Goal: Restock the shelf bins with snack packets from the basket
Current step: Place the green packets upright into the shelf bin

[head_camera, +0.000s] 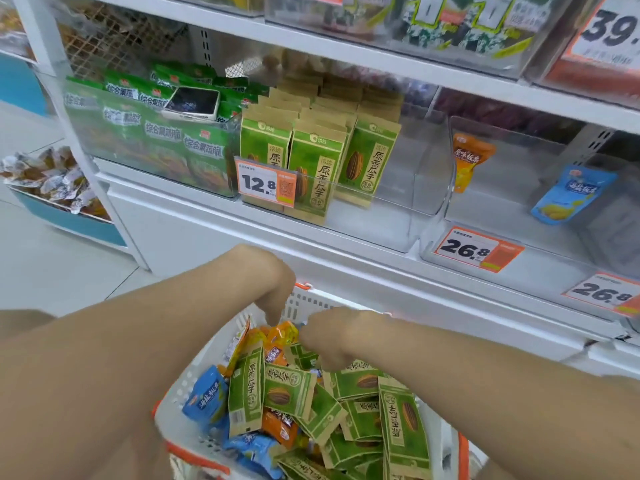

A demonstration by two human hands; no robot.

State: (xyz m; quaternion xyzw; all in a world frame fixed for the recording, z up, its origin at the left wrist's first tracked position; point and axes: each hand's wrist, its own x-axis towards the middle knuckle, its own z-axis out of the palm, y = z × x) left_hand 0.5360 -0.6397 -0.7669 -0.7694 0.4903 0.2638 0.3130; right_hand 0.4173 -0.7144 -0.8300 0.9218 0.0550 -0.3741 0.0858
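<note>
Two hands meet at the far end of the basket [192, 374], where mixed snack packets lie heaped. Left hand [277, 292] points its fingers down onto an orange packet [282, 336]; right hand [332, 337] curls just beside it. Whether either grips cannot be told. Risk: a lifted packet may drag neighbours over the rim, or green packets [287, 393] may reach the wrong shelf bin [429, 199].

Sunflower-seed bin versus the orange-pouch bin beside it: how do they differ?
The sunflower-seed bin holds rows of upright green packets; the orange-pouch bin holds one orange pouch. The sunflower-seed bin's tag reads 12.8, the orange-pouch bin's 26.8. Both are clear plastic.
</note>
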